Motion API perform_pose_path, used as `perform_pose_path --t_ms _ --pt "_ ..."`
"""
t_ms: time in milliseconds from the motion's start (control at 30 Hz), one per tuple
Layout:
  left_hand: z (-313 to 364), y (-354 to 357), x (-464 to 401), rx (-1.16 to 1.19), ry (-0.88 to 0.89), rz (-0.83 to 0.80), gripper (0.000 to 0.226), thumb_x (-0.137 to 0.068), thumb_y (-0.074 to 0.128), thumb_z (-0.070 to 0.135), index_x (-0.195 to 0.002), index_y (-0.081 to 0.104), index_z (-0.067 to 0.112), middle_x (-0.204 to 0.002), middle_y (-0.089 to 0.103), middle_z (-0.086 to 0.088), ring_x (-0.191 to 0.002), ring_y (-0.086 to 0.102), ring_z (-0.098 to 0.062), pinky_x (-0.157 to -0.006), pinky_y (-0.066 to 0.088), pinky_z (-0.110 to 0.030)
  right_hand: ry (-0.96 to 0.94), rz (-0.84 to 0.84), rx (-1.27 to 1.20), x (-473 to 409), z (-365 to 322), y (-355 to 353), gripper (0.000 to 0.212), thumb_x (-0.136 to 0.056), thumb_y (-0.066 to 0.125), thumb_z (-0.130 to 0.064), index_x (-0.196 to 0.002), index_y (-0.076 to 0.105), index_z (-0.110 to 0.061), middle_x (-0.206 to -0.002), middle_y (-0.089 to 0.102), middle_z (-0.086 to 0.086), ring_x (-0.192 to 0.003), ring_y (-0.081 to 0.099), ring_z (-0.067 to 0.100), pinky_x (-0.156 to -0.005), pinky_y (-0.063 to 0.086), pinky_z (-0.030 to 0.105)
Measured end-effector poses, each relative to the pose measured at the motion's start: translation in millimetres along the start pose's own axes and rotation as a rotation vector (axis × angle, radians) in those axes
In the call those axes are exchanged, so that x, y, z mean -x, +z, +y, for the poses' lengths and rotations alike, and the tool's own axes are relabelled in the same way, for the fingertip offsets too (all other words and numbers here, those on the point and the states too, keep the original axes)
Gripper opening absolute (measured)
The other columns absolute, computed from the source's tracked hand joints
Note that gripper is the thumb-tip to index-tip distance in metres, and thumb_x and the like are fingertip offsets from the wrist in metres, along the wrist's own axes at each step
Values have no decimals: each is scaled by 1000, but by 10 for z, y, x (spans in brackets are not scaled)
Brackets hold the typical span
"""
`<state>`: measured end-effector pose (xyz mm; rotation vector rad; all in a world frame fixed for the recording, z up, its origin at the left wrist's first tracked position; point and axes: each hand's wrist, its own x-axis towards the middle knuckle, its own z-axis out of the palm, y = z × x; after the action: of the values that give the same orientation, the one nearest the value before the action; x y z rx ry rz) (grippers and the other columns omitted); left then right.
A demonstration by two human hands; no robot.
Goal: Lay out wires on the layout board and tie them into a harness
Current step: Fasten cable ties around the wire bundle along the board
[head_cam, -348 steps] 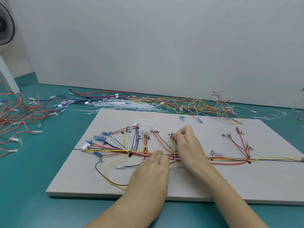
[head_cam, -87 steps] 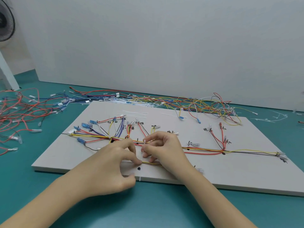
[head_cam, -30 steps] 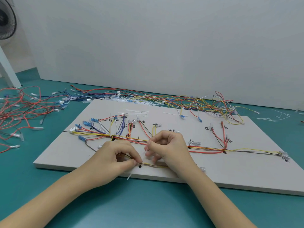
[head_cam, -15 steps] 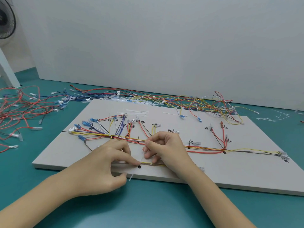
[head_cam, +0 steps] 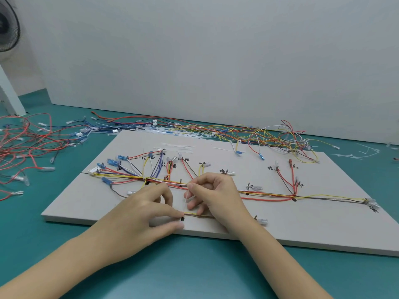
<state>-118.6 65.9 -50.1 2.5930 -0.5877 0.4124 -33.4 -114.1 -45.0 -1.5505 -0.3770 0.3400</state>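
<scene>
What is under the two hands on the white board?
Under the left hand and right hand lies the layout board. A yellow and brown wire pair shows between them, and the right hand pinches a thin white tie. The rest is covered.

Both forearms come into view bare from the near edge, with no sleeve showing on either. The left hand (head_cam: 138, 214) and the right hand (head_cam: 218, 197) wear no gloves, rings, watch or bands. The fingernails are short and plain, without polish.
</scene>
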Motion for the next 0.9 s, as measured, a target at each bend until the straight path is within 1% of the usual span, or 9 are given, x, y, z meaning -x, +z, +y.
perform_pose_path --t_ms 100,200,300,400,467,567,667,800,900 --pt "44 45 -66 -26 33 75 31 -92 49 49 -83 74 32 -88 44 19 -87 41 -3 -78 34 -20 0 -6 -9 3 -2 -4 8 -91 59 0 -84 63 0 -66 68 7 -50 62 16 -40 45 20" --pt "71 86 -155 50 -41 91 27 -91 59 45 -76 72 28 -83 48 16 -86 42 -5 -80 32 -16 -5 -29 -18 16 -12 -9 7 -92 60 -1 -85 63 0 -67 68 6 -51 62 16 -41 45 19" --pt "81 125 -205 222 -176 85 19 -87 70 29 -69 71 27 -80 50 12 -85 48 -7 -72 34 -14 -9 -67 -33 35 -29 -25 6 -91 62 -2 -87 64 1 -69 69 7 -53 65 16 -43 46 19" --pt "68 136 -231 317 -211 88 30 -88 70 21 -62 64 35 -78 51 11 -78 50 -4 -66 34 -11 -19 -97 -15 48 -44 -44 7 -91 63 -4 -88 65 1 -71 69 6 -59 67 17 -47 47 21" --pt "59 133 -232 351 -217 86 33 -88 70 19 -62 63 37 -78 51 10 -74 50 -4 -63 34 -10 -24 -110 -16 56 -50 -52 9 -91 63 -5 -90 65 4 -72 69 6 -61 68 19 -49 47 22" --pt "48 139 -222 373 -234 79 27 -88 69 18 -64 67 30 -79 51 10 -72 50 -6 -62 34 -12 -27 -129 -31 74 -57 -55 11 -91 63 -5 -91 64 6 -72 69 5 -62 70 17 -49 46 24" --pt "46 141 -227 386 -235 83 28 -89 69 19 -64 68 32 -79 51 10 -72 50 -7 -63 34 -14 -31 -128 -26 76 -55 -51 8 -91 63 -4 -88 65 3 -70 69 5 -62 70 17 -50 47 23" --pt "51 141 -237 392 -245 86 23 -88 68 25 -65 69 23 -79 51 9 -72 50 -10 -63 34 -16 -37 -122 15 77 -50 -46 7 -89 65 -4 -83 67 -2 -70 70 10 -65 67 22 -52 48 24" --pt "54 144 -236 400 -244 86 24 -89 68 24 -65 69 25 -79 51 9 -73 50 -10 -63 34 -17 -40 -117 19 74 -48 -43 7 -88 66 -3 -81 68 -3 -67 69 10 -63 66 21 -51 48 23"
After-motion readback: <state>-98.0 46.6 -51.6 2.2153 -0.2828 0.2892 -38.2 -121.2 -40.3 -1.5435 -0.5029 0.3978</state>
